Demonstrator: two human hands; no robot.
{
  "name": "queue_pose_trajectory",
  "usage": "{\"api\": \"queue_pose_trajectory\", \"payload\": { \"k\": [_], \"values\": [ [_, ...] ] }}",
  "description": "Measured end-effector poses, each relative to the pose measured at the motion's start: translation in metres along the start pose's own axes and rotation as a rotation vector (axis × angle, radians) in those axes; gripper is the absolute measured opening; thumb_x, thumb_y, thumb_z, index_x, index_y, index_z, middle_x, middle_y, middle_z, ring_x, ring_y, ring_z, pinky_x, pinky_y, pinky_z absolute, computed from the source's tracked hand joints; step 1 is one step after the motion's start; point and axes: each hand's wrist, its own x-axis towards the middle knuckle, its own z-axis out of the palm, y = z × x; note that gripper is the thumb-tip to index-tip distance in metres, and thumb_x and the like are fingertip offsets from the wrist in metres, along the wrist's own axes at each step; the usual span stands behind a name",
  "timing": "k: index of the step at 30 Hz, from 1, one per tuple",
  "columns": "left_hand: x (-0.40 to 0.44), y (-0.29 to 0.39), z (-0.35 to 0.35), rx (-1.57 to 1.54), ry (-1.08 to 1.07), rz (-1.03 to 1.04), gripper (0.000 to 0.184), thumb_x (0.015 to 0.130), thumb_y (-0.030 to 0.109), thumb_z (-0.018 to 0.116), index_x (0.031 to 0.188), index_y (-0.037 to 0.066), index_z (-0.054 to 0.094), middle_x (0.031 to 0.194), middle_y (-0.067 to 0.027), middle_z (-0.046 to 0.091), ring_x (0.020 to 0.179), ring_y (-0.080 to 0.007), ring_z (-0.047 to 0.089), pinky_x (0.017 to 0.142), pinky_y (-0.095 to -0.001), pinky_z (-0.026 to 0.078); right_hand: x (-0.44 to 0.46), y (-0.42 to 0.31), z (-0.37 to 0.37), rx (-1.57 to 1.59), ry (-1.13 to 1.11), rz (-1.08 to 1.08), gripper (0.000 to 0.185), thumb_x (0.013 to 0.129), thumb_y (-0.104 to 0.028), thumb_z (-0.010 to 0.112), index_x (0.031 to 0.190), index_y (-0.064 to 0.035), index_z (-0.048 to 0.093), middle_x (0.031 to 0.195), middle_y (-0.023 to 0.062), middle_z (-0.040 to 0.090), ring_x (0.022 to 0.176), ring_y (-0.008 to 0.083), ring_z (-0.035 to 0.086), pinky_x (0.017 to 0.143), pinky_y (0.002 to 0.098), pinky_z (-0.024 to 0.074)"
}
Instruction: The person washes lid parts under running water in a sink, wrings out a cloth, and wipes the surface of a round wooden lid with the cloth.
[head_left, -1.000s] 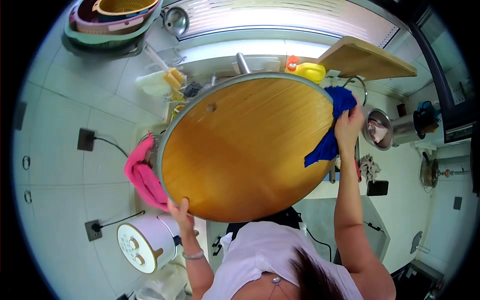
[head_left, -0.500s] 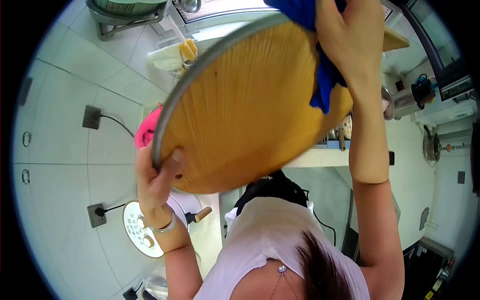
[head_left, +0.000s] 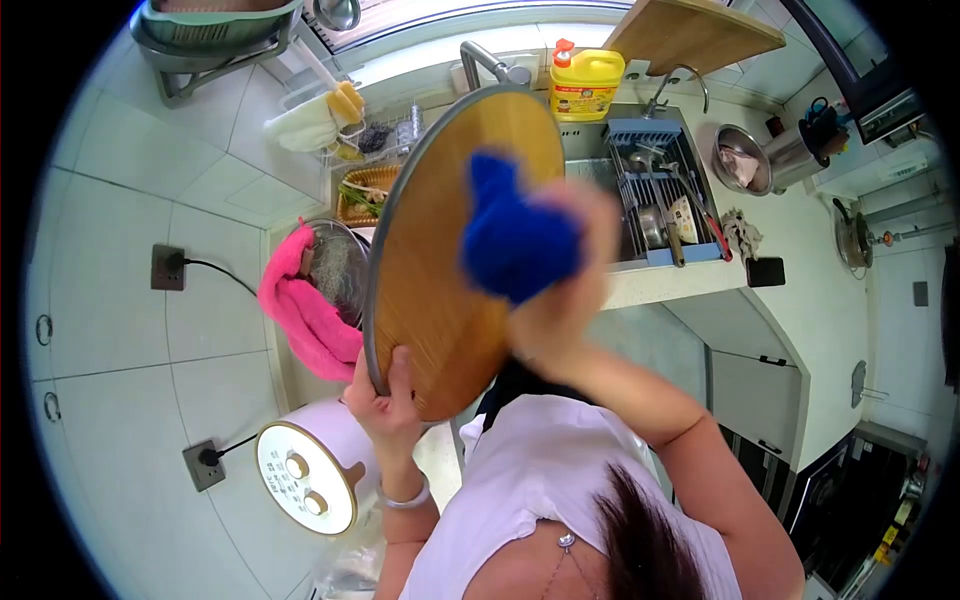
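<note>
A large round wooden board (head_left: 440, 270) with a grey rim is tilted up in front of my body. My left hand (head_left: 388, 405) grips its lower left edge, thumb on the wooden face. Over the board's right side, my right hand (head_left: 570, 270) holds a blue cloth (head_left: 520, 235); both are smeared by motion. Whether the cloth touches the wood I cannot tell. A pink towel (head_left: 305, 315) lies to the left of the board, beside a glass-like bowl (head_left: 338, 270).
Behind the board are a faucet (head_left: 485, 62), a yellow bottle (head_left: 585, 85) and a sink rack (head_left: 660, 185) with utensils. A metal bowl (head_left: 742, 160) and a phone (head_left: 765, 272) are on the right counter. A white cooker (head_left: 310, 465) stands lower left.
The board has turned more edge-on and shifted left and down from its raised position. My right hand has moved with the blue cloth from the board's edge to over its face.
</note>
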Motion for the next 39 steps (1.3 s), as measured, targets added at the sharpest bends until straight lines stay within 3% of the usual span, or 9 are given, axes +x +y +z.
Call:
{"api": "queue_pose_trajectory", "payload": {
  "k": [1, 4, 6, 14, 17, 25, 31, 35, 39],
  "values": [
    [-0.004, -0.002, 0.005, 0.018, 0.029, -0.125, 0.024, 0.09, 0.004, 0.061, 0.113, -0.006, 0.061, 0.065, 0.0008, 0.056, 0.056, -0.0068, 0.047, 0.051, -0.0222, 0.037, -0.032, -0.004, 0.012, 0.198, -0.083, 0.018, 0.034, 0.08, -0.014, 0.065, 0.113, -0.0046, 0.058, 0.106, 0.0158, 0.06, 0.091, 0.0329, 0.061, 0.083, 0.0409, 0.0481],
    [-0.049, -0.065, 0.016, 0.069, 0.152, 0.005, 0.04, 0.091, 0.014, 0.064, 0.125, -0.001, 0.051, 0.102, -0.0067, 0.062, 0.083, -0.0154, 0.057, 0.074, -0.027, 0.047, -0.077, -0.015, 0.04, 0.181, -0.485, -0.24, 0.034, 0.069, -0.009, 0.068, 0.101, -0.015, 0.062, 0.092, 0.0085, 0.052, 0.086, 0.0272, 0.056, 0.074, 0.0363, 0.0476],
    [-0.055, -0.067, 0.007, 0.065, 0.112, -0.39, 0.042, 0.091, 0.016, 0.065, 0.128, 0.001, 0.05, 0.111, -0.0086, 0.061, 0.092, -0.0139, 0.057, 0.08, -0.0262, 0.047, -0.076, 0.004, 0.052, 0.203, -0.426, -0.13, 0.03, 0.071, -0.009, 0.066, 0.1, -0.0161, 0.063, 0.093, 0.0075, 0.053, 0.085, 0.0271, 0.056, 0.073, 0.0362, 0.0478],
    [-0.026, -0.036, 0.03, -0.061, 0.204, -0.121, 0.042, 0.096, 0.01, 0.057, 0.133, -0.006, 0.046, 0.117, -0.0116, 0.059, 0.103, -0.0159, 0.055, 0.091, -0.028, 0.044, -0.027, 0.148, 0.06, -0.145, -0.139, 0.357, 0.043, 0.071, 0.009, 0.049, 0.111, -0.0033, 0.056, 0.105, 0.0185, 0.058, 0.105, 0.0379, 0.052, 0.092, 0.0428, 0.04],
    [-0.028, -0.05, 0.024, 0.002, 0.259, -0.11, 0.041, 0.096, 0.011, 0.057, 0.133, -0.006, 0.046, 0.116, -0.0117, 0.059, 0.103, -0.0159, 0.055, 0.09, -0.028, 0.044, -0.058, 0.202, 0.041, -0.377, -0.221, 0.482, 0.044, 0.077, 0.001, 0.058, 0.12, -0.0061, 0.054, 0.113, 0.0191, 0.055, 0.112, 0.0407, 0.048, 0.095, 0.0476, 0.0394],
    [-0.019, -0.071, 0.018, -0.021, 0.325, -0.224, 0.041, 0.097, 0.013, 0.055, 0.133, -0.006, 0.046, 0.116, -0.013, 0.059, 0.105, -0.0174, 0.054, 0.091, -0.0295, 0.044, -0.134, 0.187, -0.022, -0.321, -0.379, 1.033, 0.042, 0.081, -0.002, 0.058, 0.122, -0.0087, 0.051, 0.113, 0.0193, 0.06, 0.108, 0.0398, 0.058, 0.089, 0.0444, 0.0466],
    [-0.019, -0.087, 0.016, -0.059, 0.342, -0.317, 0.041, 0.097, 0.014, 0.055, 0.133, -0.003, 0.046, 0.117, -0.0118, 0.059, 0.104, -0.0191, 0.056, 0.093, -0.0313, 0.044, -0.109, 0.049, 0.021, 0.525, -0.66, 0.396, 0.052, 0.07, 0.005, 0.064, 0.119, -0.0038, 0.05, 0.12, 0.0184, 0.052, 0.115, 0.0372, 0.05, 0.101, 0.0389, 0.0397],
    [-0.039, -0.126, 0.009, 0.122, 0.287, -0.063, 0.056, 0.096, 0.019, 0.057, 0.144, 0.002, 0.034, 0.126, -0.0106, 0.055, 0.108, -0.0195, 0.056, 0.091, -0.0315, 0.046, -0.137, 0.037, 0.045, 0.413, -0.999, -0.14, 0.052, 0.067, -0.011, 0.073, 0.114, -0.031, 0.061, 0.145, 0.0065, 0.041, 0.137, 0.0322, 0.036, 0.111, 0.0589, 0.0221],
    [-0.021, -0.095, 0.017, -0.077, 0.344, -0.368, 0.046, 0.101, 0.019, 0.048, 0.142, 0.0, 0.039, 0.123, -0.0101, 0.057, 0.105, -0.0171, 0.056, 0.091, -0.0298, 0.046, -0.129, 0.075, 0.074, 0.212, -0.802, -0.287, 0.035, 0.076, -0.009, 0.064, 0.109, -0.0192, 0.062, 0.14, 0.0088, 0.047, 0.13, 0.0312, 0.043, 0.108, 0.0544, 0.0258]
  ]
}}
